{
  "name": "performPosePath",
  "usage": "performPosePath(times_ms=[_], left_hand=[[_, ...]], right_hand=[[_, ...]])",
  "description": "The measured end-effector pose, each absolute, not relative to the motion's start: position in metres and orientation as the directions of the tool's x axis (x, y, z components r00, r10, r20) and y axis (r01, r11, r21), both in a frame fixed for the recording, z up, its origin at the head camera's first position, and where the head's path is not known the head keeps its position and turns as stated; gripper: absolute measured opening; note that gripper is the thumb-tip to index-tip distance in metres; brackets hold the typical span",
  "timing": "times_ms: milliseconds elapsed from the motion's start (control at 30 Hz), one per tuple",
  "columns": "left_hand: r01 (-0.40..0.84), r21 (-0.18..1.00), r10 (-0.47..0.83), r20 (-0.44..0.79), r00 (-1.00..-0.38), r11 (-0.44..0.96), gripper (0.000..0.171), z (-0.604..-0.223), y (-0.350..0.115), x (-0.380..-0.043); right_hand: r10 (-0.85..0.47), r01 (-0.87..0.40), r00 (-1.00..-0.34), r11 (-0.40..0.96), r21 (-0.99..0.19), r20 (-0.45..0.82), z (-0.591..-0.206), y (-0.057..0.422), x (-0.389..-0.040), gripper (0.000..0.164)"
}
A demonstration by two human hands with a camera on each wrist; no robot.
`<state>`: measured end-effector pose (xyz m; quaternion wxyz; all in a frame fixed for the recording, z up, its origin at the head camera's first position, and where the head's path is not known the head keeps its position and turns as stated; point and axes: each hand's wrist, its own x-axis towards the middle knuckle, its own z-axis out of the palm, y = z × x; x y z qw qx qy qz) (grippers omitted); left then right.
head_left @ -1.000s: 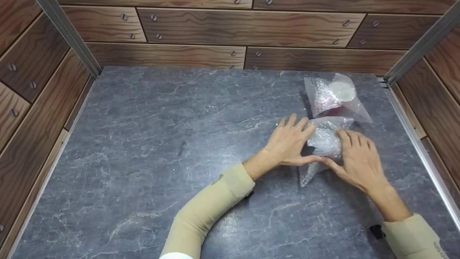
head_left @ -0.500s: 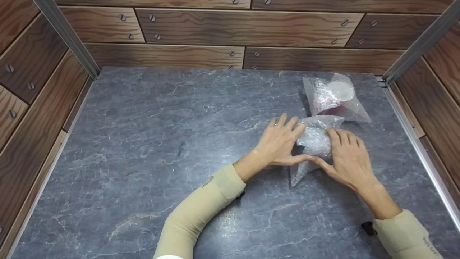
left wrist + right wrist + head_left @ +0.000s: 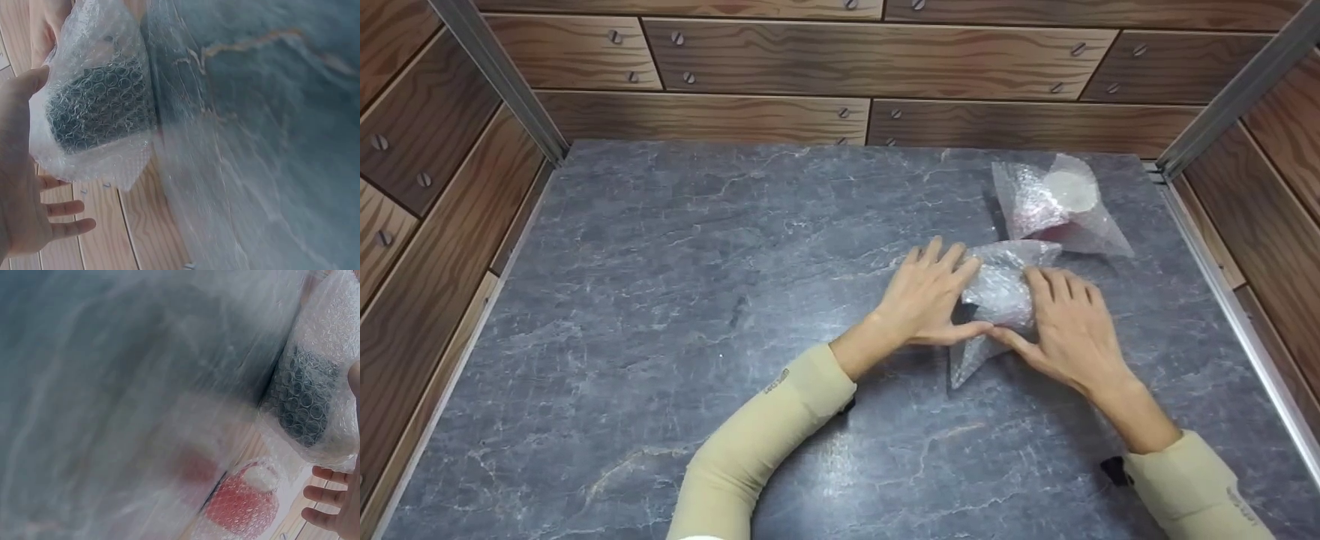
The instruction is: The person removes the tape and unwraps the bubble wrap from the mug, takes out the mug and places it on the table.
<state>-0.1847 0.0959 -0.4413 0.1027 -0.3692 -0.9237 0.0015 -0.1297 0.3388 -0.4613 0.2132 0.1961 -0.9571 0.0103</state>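
Note:
A bubble-wrapped package (image 3: pixel 997 289) lies on the grey marbled table, right of centre in the head view, between the two hands. Something dark shows through its wrap (image 3: pixel 98 107) in the left wrist view; its kind cannot be told. My left hand (image 3: pixel 924 296) touches the package's left side, fingers straight and spread. Against its right side lies my right hand (image 3: pixel 1072 326), also with extended fingers. The thumbs meet at the near side. Straight fingers also show on the right hand (image 3: pixel 337 503) in the right wrist view.
Behind stands a second bubble-wrapped package (image 3: pixel 1035 214), red inside with a pale round part, close to the first one's far edge. A metal rail (image 3: pixel 1245 330) runs along the table's right edge. Wood-patterned walls (image 3: pixel 780 60) enclose the back and sides.
Both hands and the package between them have slid to the left across the table. The second package at the back has stayed in place.

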Motion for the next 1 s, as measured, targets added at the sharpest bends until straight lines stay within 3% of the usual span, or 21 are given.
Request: performPosePath(times_ms=[1000], left_hand=[[0.667, -0.031, 0.653, 0.240, -0.718, 0.744, 0.082, -0.443, 0.055, -0.188]], right_hand=[[-0.457, -0.427, -0.794, 0.889, 0.168, 0.401, -0.459, 0.301, -0.140, 0.098]])
